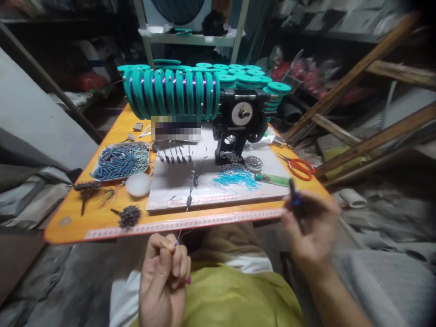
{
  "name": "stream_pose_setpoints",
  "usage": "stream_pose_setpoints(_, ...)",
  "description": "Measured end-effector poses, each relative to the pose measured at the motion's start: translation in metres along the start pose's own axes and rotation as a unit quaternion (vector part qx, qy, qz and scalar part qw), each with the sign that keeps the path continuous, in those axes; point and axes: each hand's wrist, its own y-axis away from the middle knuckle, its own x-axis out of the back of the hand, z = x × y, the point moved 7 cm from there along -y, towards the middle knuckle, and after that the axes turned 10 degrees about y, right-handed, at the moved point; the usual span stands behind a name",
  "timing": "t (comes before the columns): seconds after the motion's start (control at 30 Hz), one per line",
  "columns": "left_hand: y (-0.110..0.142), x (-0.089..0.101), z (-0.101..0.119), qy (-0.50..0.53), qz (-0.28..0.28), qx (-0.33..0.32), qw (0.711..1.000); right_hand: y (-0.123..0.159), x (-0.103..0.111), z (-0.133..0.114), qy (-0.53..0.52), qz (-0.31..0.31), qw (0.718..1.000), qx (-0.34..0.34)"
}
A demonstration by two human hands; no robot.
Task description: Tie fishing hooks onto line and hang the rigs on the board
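Observation:
My left hand (165, 272) is closed in front of the table's near edge, fingertips pinching a thin line with a tiny blue piece (175, 244) on it. From there the line runs up to a small dark weight (189, 201) at the board's front edge. A pink bit (188, 281) shows beside the lower fingers. My right hand (311, 227), blurred, is wrapped round a small dark tool with a blue part (295, 200) at the table's right front corner; its exact kind is unclear. Nearby lie a green tube (272, 180) and orange-handled scissors (299, 168).
A black winding device (238, 118) with teal spools (173, 93) stands at the back. On the white board (204, 195) lie blue pieces (238, 178) and a round tin (254, 163). Left are a tray (121, 160), a white lid (138, 185) and a dark cluster (130, 216). A wooden ladder (340, 81) leans right.

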Motion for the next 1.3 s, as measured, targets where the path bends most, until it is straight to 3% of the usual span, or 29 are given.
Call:
stream_pose_setpoints(0.03,-0.001,0.000,0.001,-0.011,-0.002,-0.003,1.000,-0.019,0.017,0.023,0.104,0.051,0.993,0.002)
stream_pose_setpoints(0.1,-0.001,0.002,0.002,-0.025,0.000,-0.007,1.000,-0.052,0.031,0.058,0.264,0.068,0.961,0.043)
stream_pose_setpoints(0.17,0.000,0.003,0.002,-0.032,0.003,-0.010,0.999,-0.072,0.029,0.079,0.276,0.053,0.956,0.079)
stream_pose_setpoints(0.23,0.000,0.004,0.001,-0.033,0.006,-0.009,0.999,-0.074,0.022,0.073,0.266,0.061,0.956,0.109)
stream_pose_setpoints(0.33,0.002,0.002,-0.002,-0.039,-0.002,-0.003,0.999,-0.051,0.007,0.011,0.223,0.095,0.956,0.166)
stream_pose_setpoints(0.37,0.003,0.000,-0.002,-0.044,-0.009,0.002,0.999,-0.039,-0.005,-0.022,0.147,0.058,0.960,0.230)
stream_pose_setpoints(0.4,0.004,-0.002,-0.002,-0.050,-0.019,0.006,0.999,-0.025,-0.021,-0.059,0.044,-0.018,0.950,0.310)
stream_pose_setpoints(0.47,0.006,-0.008,0.000,-0.061,-0.046,0.014,0.997,0.001,-0.050,-0.121,-0.096,-0.177,0.883,0.425)
stream_pose_setpoints(0.5,0.006,-0.012,0.002,-0.066,-0.061,0.015,0.996,0.011,-0.061,-0.144,-0.107,-0.225,0.848,0.467)
stream_pose_setpoints(0.6,0.004,-0.023,0.015,-0.083,-0.098,0.007,0.992,0.019,-0.082,-0.174,-0.115,-0.296,0.812,0.489)
stream_pose_setpoints(0.67,-0.001,-0.029,0.022,-0.080,-0.109,0.008,0.991,0.019,-0.087,-0.176,-0.210,-0.362,0.806,0.420)
stream_pose_setpoints(0.7,-0.004,-0.032,0.023,-0.069,-0.112,0.020,0.991,0.019,-0.089,-0.174,-0.279,-0.408,0.797,0.348)
stream_pose_setpoints(0.73,-0.007,-0.035,0.021,-0.050,-0.113,0.039,0.992,0.020,-0.093,-0.170,-0.353,-0.452,0.781,0.248)
stream_pose_setpoints(0.8,-0.012,-0.040,0.012,0.008,-0.111,0.080,0.991,0.028,-0.103,-0.163,-0.488,-0.495,0.719,0.021)
stream_pose_setpoints(0.87,-0.015,-0.042,0.001,0.077,-0.086,0.099,0.988,0.037,-0.110,-0.159,-0.574,-0.471,0.655,-0.143)
stream_pose_setpoints(0.97,-0.016,-0.039,-0.012,0.163,-0.025,0.108,0.980,0.043,-0.121,-0.157,-0.616,-0.423,0.612,-0.260)
stream_pose_setpoints(1.07,-0.016,-0.039,-0.017,0.191,-0.014,0.120,0.974,0.043,-0.127,-0.150,-0.613,-0.405,0.612,-0.293)
stream_pose_setpoints(1.17,-0.018,-0.042,-0.009,0.131,-0.086,0.092,0.983,0.040,-0.125,-0.142,-0.573,-0.442,0.648,-0.238)
stream_pose_setpoints(1.23,-0.019,-0.041,0.001,0.060,-0.136,0.041,0.988,0.036,-0.121,-0.139,-0.483,-0.485,0.716,-0.135)
stream_pose_setpoints(1.3,-0.019,-0.036,0.010,-0.010,-0.146,-0.022,0.989,0.027,-0.112,-0.143,-0.354,-0.474,0.805,0.027)
